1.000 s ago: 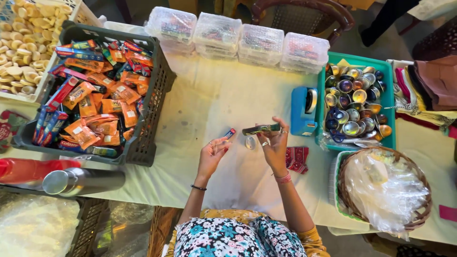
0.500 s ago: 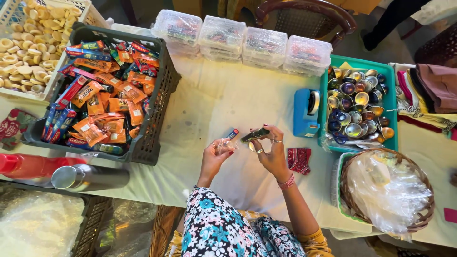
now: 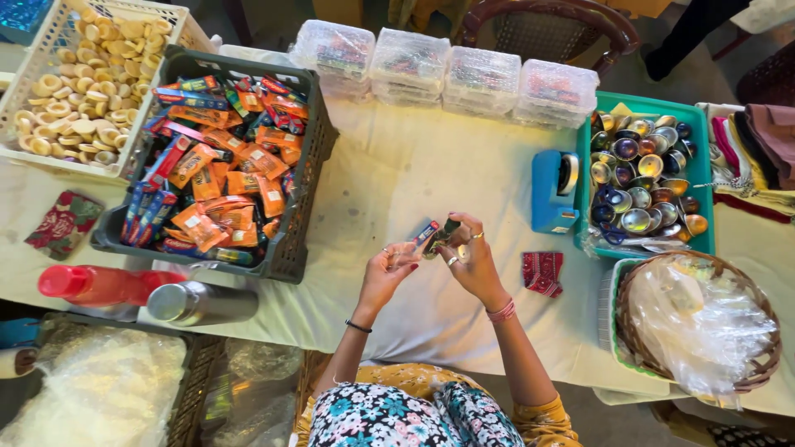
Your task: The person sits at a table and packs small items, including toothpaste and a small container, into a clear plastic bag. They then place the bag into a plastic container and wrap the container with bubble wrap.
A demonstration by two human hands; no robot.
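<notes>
At the far left, a white lattice basket [image 3: 124, 161] of pale ring-shaped biscuits sits on the cloth-covered worktop [image 3: 414, 182], with a red plastic bottle [image 3: 95, 284] and a steel flask [image 3: 199, 303] lying near the front edge. Just beside the basket stands a dark plastic crate [image 3: 302, 223] packed with orange and blue snack sachets. Along the back runs a row of clear plastic boxes [image 3: 447, 66]. In the middle, the left hand [image 3: 387, 269] pinches a small clear plastic pouch [image 3: 403, 253] with its fingers closed on it. Touching it, the right hand [image 3: 468, 258] grips a small blue-and-red sachet [image 3: 426, 233] and a dark item I cannot identify. Further right lie a red patterned cloth pouch [image 3: 542, 273], a blue tape dispenser [image 3: 551, 192], a teal tray [image 3: 704, 178] of shiny little metal bowls, and a wicker basket [image 3: 758, 372] lined with clear plastic.
</notes>
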